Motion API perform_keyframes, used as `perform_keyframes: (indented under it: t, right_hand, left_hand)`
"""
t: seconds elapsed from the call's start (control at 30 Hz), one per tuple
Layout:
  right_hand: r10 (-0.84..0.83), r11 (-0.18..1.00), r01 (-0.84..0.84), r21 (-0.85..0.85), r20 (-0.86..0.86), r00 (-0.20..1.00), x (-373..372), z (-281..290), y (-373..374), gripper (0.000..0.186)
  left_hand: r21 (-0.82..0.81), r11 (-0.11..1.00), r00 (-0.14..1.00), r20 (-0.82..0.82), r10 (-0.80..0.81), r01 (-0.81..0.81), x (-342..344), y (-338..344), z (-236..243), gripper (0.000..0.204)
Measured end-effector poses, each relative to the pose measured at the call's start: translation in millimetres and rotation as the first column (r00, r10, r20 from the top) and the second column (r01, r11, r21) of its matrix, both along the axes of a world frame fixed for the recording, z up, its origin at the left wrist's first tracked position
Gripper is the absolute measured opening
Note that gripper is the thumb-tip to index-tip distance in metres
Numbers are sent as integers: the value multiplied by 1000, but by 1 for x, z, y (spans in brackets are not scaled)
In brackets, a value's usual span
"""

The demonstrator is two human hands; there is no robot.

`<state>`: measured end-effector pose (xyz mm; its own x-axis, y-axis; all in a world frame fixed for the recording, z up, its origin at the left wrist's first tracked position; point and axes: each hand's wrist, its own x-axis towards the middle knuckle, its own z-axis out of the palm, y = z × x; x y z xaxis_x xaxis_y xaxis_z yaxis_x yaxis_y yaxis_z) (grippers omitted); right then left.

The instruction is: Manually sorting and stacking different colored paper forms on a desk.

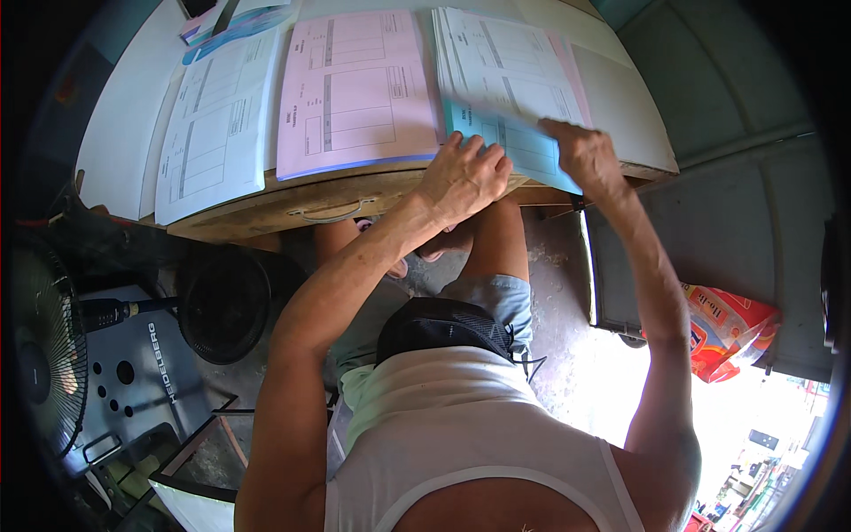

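Across the top of the frame, stacks of printed forms lie on a pale surface (625, 106) with a wooden front. The white stack (222, 120) is at the upper left, the pink stack (359, 97) stands near the upper middle, and the right-hand stack (510, 58) lies just beside it, its white sheets overlying blue-green sheets (523, 155) that show at the lower end.

The left hand (467, 182) is at the front edge, slightly right of centre, fingers bent at the near left corner of the blue-green sheets; whether it grips them cannot be told. The right hand (588, 160) is to its right, over the same sheets, with fingers curled inward; blur hides whether they pinch paper.

A metal handle (332, 215) shows below the pink stack. A fan (40, 355) stands at the left rim, and a red bag (727, 328) is at the right.
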<state>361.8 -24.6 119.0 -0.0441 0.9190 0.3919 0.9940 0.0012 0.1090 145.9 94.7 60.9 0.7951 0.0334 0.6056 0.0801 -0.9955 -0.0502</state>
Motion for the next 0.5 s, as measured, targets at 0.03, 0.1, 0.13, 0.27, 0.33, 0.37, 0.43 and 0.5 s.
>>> perform_keyframes:
  t: [0.03, 0.1, 0.13, 0.27, 0.33, 0.37, 0.43, 0.5]
  right_hand:
    - [-28, 999, 28, -23, 13, 1000, -8, -6, -8, 34]
    - [-25, 999, 24, 22, 33, 999, -19, -6, -17, 26]
    - [-28, 999, 29, 24, -6, 1000, -21, -3, -19, 26]
    - [-109, 984, 88, -154, -139, 984, -35, 14, -23, 26]
    - [9, 995, -20, -98, -105, 994, -40, 20, -23, 26]
    - [127, 990, -131, -45, -67, 990, -43, 21, -21, 26]
    - [107, 993, -110, -49, -59, 993, -41, 15, -23, 27]
    - [31, 998, -38, -49, -124, 992, -26, -2, -27, 26]
  left_hand:
    - [-3, 1000, 1000, -2, -2, 2, 1, 2, 3, 7]
    - [-169, 985, 981, 195, 21, 13, 4, 4, 10, 6]
    - [-244, 970, 978, 202, 46, 5, 6, 4, 12, 6]
    - [-429, 903, 991, 117, 63, -6, 10, 10, 21, 9]
    - [-427, 904, 990, 125, 64, -5, 10, 11, 23, 10]
    - [-426, 905, 989, 131, 67, -5, 8, 12, 24, 10]
    - [-257, 966, 980, 182, 74, -26, 4, 10, 21, 17]
    - [-99, 994, 955, 287, 70, -43, -11, 12, 32, 24]
